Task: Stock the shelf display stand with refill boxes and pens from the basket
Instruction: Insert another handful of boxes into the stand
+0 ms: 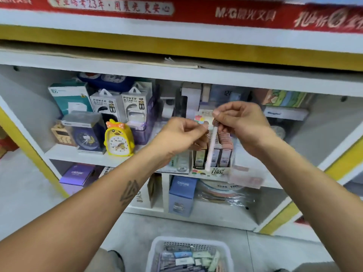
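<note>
Basket (155, 250): nearest of all, on the floor at the person's feet, a white mesh-walled tub with a loose heap of small flat refill boxes (182, 254) and dark pens (176, 268) in it. There looks to be plenty left to stock.

Refill boxes: thin card, pale blue, green and white. I'd judge them light and easily dented, best taken by the long edges.

Right hand (241, 122): raised in front of the stand, thumb and forefinger pinching the top end of a white pen (211, 148), the other fingers curled beside them.

White pen: hangs almost upright from that pinch, its lower end down by the stand's front label. Slim, stiff and smooth plastic; it weighs next to nothing, but I think it would swing or slip from a top pinch. A hold nearer the middle would steer it better into a slot.

Left hand (182, 134): fingers curled in, close to the pen's top. Whether it holds anything I cannot tell; the fingertips are hidden.

Display stand (213, 170): on the middle shelf just behind the hands, a printed card tray with rows of pink-capped pens and upright refill boxes already packed tight. The card looks flimsy, so push gently.

Duck alarm clock (118, 139): yellow, left of the stand on the same shelf.

Power bank boxes (117, 105): behind the clock, at the back.
</note>
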Demonstrator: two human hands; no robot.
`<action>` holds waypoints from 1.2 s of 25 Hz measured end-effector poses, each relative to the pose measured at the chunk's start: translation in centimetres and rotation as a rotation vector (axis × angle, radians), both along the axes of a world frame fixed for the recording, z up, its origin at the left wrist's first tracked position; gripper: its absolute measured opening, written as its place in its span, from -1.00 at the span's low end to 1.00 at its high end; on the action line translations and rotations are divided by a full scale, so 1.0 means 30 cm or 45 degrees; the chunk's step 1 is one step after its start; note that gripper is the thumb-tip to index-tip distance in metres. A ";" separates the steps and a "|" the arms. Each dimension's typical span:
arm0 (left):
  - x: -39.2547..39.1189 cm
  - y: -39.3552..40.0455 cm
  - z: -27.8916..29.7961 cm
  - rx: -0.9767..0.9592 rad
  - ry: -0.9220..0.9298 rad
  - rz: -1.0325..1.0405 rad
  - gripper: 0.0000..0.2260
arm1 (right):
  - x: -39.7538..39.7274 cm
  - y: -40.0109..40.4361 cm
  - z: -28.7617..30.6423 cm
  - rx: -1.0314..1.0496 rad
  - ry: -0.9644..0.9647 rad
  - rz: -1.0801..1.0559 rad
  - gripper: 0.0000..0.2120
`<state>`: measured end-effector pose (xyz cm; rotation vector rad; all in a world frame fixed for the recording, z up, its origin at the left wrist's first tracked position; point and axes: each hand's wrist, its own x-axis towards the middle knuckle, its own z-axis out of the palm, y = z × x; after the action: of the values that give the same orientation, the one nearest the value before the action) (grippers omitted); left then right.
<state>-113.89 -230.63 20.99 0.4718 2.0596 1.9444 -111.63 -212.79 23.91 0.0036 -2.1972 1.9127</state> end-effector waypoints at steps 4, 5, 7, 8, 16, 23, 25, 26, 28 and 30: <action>0.011 0.141 -0.036 -0.580 0.722 -0.026 -0.88 | 0.076 0.226 0.026 0.176 0.109 -0.303 -0.86; 0.013 0.163 -0.052 -0.690 0.907 -0.079 -0.84 | 0.082 0.264 0.023 0.239 0.145 -0.371 -0.88; 0.019 0.202 -0.085 -0.876 1.090 -0.205 -0.66 | 0.081 0.315 -0.003 0.401 0.190 -0.437 -0.90; 0.021 0.220 -0.099 -0.955 1.129 -0.256 -0.57 | 0.075 0.331 -0.023 0.517 0.193 -0.452 -0.91; 0.017 0.295 -0.170 -1.133 1.301 -0.274 -0.80 | 0.023 0.354 -0.162 1.073 0.164 -0.439 -0.92; 0.016 0.344 -0.181 -1.119 1.243 -0.223 -0.85 | -0.005 0.349 -0.178 1.096 0.206 -0.370 -0.93; 0.012 0.343 -0.181 -1.099 1.232 -0.216 -0.85 | -0.014 0.352 -0.182 1.069 0.233 -0.374 -0.94; 0.010 0.342 -0.183 -1.094 1.231 -0.216 -0.86 | -0.019 0.354 -0.183 1.069 0.252 -0.363 -0.94; 0.008 0.341 -0.189 -1.089 1.242 -0.211 -0.86 | -0.031 0.355 -0.190 1.138 0.274 -0.317 -0.85; 0.008 0.342 -0.191 -1.077 1.240 -0.197 -0.85 | -0.041 0.347 -0.206 1.236 0.222 -0.270 -0.75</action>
<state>-113.66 -220.36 15.27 1.4531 2.9597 0.5750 -112.85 -202.38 17.73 0.0896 -2.6165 0.5806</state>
